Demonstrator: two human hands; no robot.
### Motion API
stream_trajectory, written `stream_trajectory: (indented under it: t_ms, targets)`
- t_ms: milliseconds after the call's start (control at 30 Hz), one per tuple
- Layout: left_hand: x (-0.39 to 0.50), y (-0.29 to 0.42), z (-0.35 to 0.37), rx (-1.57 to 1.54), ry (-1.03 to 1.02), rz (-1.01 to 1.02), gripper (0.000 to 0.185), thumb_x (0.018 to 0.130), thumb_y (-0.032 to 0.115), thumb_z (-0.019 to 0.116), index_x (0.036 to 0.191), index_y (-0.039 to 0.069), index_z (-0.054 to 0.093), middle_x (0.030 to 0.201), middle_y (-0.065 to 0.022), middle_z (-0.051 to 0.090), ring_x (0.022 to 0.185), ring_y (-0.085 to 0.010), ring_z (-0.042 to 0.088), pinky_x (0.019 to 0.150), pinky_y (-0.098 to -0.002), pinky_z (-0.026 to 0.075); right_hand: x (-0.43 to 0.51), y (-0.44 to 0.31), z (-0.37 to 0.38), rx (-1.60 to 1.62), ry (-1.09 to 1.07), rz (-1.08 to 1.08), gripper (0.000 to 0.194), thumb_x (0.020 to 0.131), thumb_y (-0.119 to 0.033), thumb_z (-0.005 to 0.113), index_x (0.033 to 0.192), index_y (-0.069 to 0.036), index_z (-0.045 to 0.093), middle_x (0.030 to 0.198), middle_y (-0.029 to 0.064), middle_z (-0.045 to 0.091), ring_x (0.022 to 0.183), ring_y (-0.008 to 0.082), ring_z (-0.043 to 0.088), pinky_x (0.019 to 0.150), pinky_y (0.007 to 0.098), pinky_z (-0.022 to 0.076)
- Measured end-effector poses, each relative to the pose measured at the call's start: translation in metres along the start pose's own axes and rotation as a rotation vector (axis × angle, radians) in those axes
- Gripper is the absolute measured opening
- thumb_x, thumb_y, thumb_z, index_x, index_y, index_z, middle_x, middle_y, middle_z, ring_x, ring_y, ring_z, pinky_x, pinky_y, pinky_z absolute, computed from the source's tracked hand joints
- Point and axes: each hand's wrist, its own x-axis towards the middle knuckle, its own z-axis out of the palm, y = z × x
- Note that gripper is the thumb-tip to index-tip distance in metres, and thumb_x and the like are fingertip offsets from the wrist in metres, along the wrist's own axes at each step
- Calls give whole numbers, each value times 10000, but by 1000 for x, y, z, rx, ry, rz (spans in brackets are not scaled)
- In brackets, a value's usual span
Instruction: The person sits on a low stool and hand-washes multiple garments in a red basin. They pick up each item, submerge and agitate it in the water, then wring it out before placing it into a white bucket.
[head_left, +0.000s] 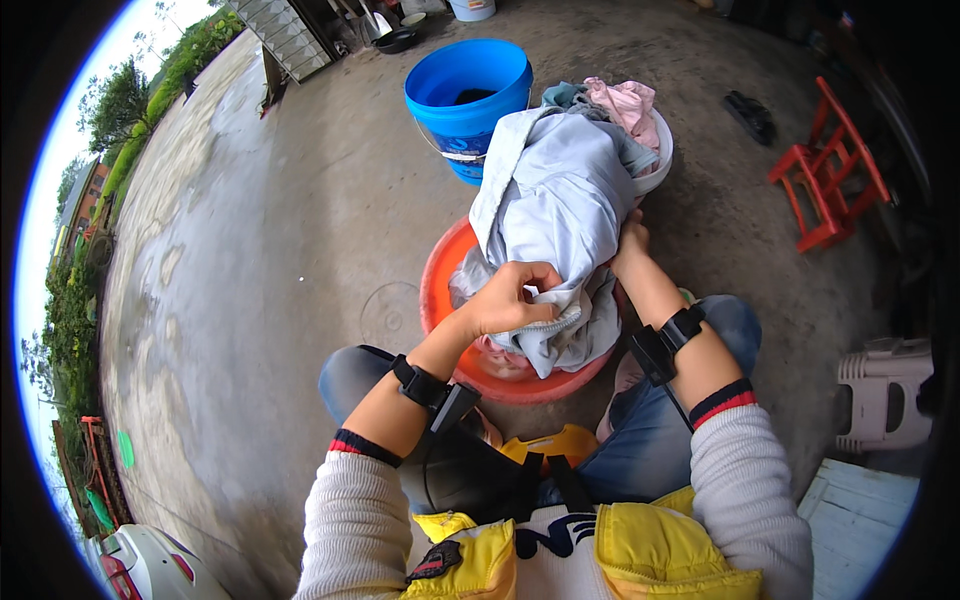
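Note:
A light grey-blue garment (555, 195) with a zipper is stretched between my hands over an orange plastic basin (442, 262). My left hand (517, 300) pinches the garment near its zipper, thumb and forefinger bent around the cloth. At the garment's right edge, my right hand (631, 238) grips the fabric; its fingers are partly hidden by the folds. The lower folds hang into the basin, where some pink cloth (506, 364) shows beneath them. The garment's far end lies against a white tub (664, 154) heaped with pink and grey-green clothes (626, 109).
A blue bucket (469, 82) with a wire handle stands beyond the basin, something dark inside it. On the right are black sandals (750, 116), a red wooden chair (829, 169) and a pale plastic stool (885, 394). A white car (150, 562) is at lower left.

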Motion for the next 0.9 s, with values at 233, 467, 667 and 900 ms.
stream_trajectory:
  t_ms: [233, 467, 667, 900]
  targets:
    - [-4, -4, -7, -29, 24, -28, 152, 699, 89, 680, 789, 13, 584, 724, 13, 539, 702, -75, 499, 643, -244, 421, 7, -1, -11, -200, 14, 134, 509, 915, -209, 588, 1374, -44, 443, 1309, 150, 553, 1133, 313, 574, 883, 478, 506]
    - [0, -40, -14, 266, 434, -217, 292, 714, 223, 664, 842, -28, 588, 756, -128, 605, 753, -236, 598, 707, -342, 467, -24, -22, 2, 48, 375, -445, 353, 831, 1, 581, 1169, 6, 481, 1157, 174, 545, 1014, 260, 567, 901, 363, 473]
    - [1, -37, -15, 451, 884, 170, 458, 801, 38, 635, 1207, 4, 425, 1213, -174, 491, 1077, -296, 541, 920, -410, 449, -122, -20, 14, -315, -192, -1363, 263, 809, 53, 525, 1062, -13, 505, 1045, 138, 546, 989, 274, 532, 915, 372, 413]
    - [6, -3, -6, -345, 633, 249, 621, 865, 170, 692, 1366, 50, 346, 1287, -161, 464, 1100, -227, 527, 936, -369, 452, -172, 5, 16, -975, -888, -1820, 75, 760, -77, 547, 788, -91, 615, 847, 34, 597, 906, 233, 561, 934, 424, 381]
